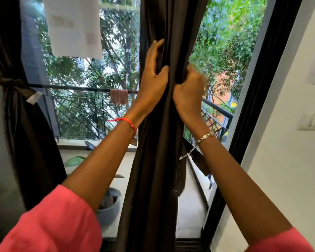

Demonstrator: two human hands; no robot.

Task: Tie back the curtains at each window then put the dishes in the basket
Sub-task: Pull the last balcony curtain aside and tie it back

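Observation:
A dark brown curtain [158, 160] hangs bunched in the middle of the window. My left hand [153, 77] wraps around its left side with the fingers spread on the fabric. My right hand [189, 90] is closed on the gathered folds from the right, at the same height. A dark tie-back strip with a white tag [195, 155] dangles below my right wrist, beside the curtain. At the far left, a second dark curtain [25, 133] is tied back with a knotted band [9, 84]. No dishes or basket are in view.
Behind the glass lies a balcony with a black railing [216, 110], a grey plant pot [109, 206] and a cloth on the rail [119, 96]. A white paper [73, 26] is stuck on the pane. The black window frame [262, 79] and a white wall [289, 142] stand to the right.

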